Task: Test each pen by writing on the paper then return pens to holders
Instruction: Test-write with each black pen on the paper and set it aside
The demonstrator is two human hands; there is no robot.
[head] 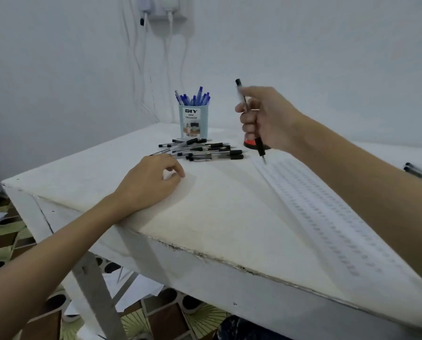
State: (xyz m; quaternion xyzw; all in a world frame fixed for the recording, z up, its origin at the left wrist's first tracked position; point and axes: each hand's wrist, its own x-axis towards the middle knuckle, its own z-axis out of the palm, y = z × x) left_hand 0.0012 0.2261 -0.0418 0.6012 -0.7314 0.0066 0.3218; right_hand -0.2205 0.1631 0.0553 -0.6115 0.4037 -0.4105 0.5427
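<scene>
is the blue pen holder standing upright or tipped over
Upright: the blue pen holder stands on its base on the table, its label reads level, and blue pens stick up from it.

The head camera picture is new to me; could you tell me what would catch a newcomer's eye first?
First, the right hand raised mid-frame, gripping a black pen tip-down just above the marked paper. Behind it, a pale blue holder bristles with blue pens, and loose black pens lie heaped in front of it. The left hand rests on the table.
</scene>
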